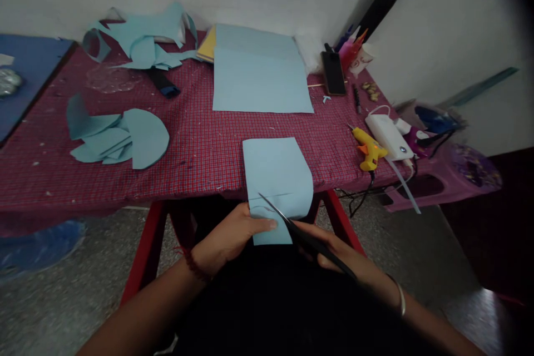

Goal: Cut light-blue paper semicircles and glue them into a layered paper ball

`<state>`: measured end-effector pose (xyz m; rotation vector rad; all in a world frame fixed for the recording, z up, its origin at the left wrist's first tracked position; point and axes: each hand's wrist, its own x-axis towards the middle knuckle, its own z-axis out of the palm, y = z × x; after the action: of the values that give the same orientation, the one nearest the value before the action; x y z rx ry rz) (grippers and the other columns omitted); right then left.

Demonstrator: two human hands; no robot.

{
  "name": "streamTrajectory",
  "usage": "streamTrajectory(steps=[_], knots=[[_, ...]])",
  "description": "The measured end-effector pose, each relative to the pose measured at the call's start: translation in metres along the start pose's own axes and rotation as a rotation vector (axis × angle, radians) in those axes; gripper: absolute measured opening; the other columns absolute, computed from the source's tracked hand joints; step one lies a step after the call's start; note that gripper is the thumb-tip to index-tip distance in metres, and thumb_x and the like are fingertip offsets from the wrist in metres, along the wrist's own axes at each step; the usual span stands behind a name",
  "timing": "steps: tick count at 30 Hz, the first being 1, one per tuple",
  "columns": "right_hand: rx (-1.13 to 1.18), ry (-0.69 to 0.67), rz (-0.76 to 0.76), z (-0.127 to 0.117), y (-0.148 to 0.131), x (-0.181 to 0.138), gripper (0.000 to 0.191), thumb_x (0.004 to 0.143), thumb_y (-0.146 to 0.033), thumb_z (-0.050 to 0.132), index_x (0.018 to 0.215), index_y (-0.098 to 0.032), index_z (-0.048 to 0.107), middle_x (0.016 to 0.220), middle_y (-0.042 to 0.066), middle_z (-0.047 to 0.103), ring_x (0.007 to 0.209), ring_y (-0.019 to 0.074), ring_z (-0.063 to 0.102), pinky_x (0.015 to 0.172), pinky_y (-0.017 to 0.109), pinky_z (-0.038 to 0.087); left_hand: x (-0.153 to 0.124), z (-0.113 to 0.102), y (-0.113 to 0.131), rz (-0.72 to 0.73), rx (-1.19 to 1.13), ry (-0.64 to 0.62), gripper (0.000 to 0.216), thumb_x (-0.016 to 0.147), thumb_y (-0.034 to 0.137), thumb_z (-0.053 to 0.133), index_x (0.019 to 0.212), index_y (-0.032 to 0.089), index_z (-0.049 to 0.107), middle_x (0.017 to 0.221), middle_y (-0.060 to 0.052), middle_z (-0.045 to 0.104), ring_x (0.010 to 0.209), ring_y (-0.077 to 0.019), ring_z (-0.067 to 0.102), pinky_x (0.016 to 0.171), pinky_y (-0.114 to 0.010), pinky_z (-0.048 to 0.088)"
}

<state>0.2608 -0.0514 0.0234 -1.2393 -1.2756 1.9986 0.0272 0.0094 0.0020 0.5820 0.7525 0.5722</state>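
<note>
My left hand (pixel 233 233) pinches the near edge of a light blue paper sheet (pixel 277 178) that hangs over the front edge of the table. Gripped in my right hand (pixel 329 250) is a pair of black scissors (pixel 292 222). The scissor blades lie across the lower part of the sheet, where a cut line shows. Both hands are just below the table's front edge, above my dark lap.
The table (pixel 200 144) carries a red checked cloth. On it lie cut blue paper shapes (pixel 120 136), more blue scraps (pixel 142 39), a large blue sheet (pixel 258 72), a phone (pixel 334 72), a yellow glue gun (pixel 369 150) and a white power bank (pixel 387 133). A purple stool (pixel 442 178) stands to the right.
</note>
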Motion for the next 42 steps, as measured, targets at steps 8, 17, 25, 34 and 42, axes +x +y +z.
streamTrajectory(steps=[8, 17, 25, 34, 42], knots=[[-0.016, 0.024, 0.025, 0.0, 0.004, 0.002, 0.074, 0.073, -0.061, 0.071, 0.137, -0.028, 0.055, 0.099, 0.007, 0.061, 0.094, 0.025, 0.054, 0.077, 0.036, 0.048, 0.002, -0.006, 0.003, -0.012, 0.009, -0.044, 0.034, 0.067, 0.02, 0.078, 0.1, 0.014, 0.074, 0.088, -0.008, 0.075, 0.074, -0.0165, 0.066, 0.074, -0.028, 0.05], [-0.025, 0.023, 0.076, -0.007, 0.005, 0.002, 0.069, 0.071, -0.042, 0.078, 0.136, -0.032, 0.056, 0.099, 0.003, 0.061, 0.072, 0.0142, 0.049, 0.057, 0.025, 0.041, 0.003, -0.015, 0.005, -0.067, 0.04, -0.063, 0.032, 0.063, 0.02, 0.081, 0.093, 0.012, 0.073, 0.087, -0.008, 0.074, 0.077, -0.0179, 0.066, 0.078, -0.031, 0.049], [-0.071, -0.007, 0.054, -0.009, 0.003, 0.003, 0.067, 0.073, -0.037, 0.076, 0.136, -0.032, 0.055, 0.108, 0.003, 0.065, 0.082, 0.0175, 0.056, 0.07, 0.031, 0.049, 0.004, -0.017, 0.008, -0.094, 0.11, -0.048, 0.034, 0.059, 0.019, 0.082, 0.091, 0.01, 0.073, 0.082, -0.007, 0.072, 0.071, -0.0165, 0.063, 0.072, -0.03, 0.047], [-0.074, -0.029, 0.075, -0.011, -0.002, 0.001, 0.067, 0.074, -0.039, 0.076, 0.137, -0.031, 0.055, 0.126, 0.005, 0.061, 0.109, 0.0283, 0.056, 0.087, 0.042, 0.05, 0.0, -0.011, 0.022, -0.137, 0.249, 0.002, 0.026, 0.059, 0.016, 0.079, 0.083, 0.012, 0.072, 0.075, -0.002, 0.07, 0.064, -0.012, 0.058, 0.064, -0.026, 0.044], [-0.108, -0.025, 0.099, -0.01, 0.0, -0.001, 0.07, 0.075, -0.045, 0.074, 0.14, -0.029, 0.052, 0.099, 0.005, 0.064, 0.083, 0.0196, 0.058, 0.067, 0.03, 0.05, 0.0, -0.012, 0.02, -0.099, 0.227, -0.018, 0.031, 0.059, 0.018, 0.081, 0.088, 0.012, 0.073, 0.079, -0.003, 0.072, 0.067, -0.0133, 0.06, 0.068, -0.027, 0.046]])
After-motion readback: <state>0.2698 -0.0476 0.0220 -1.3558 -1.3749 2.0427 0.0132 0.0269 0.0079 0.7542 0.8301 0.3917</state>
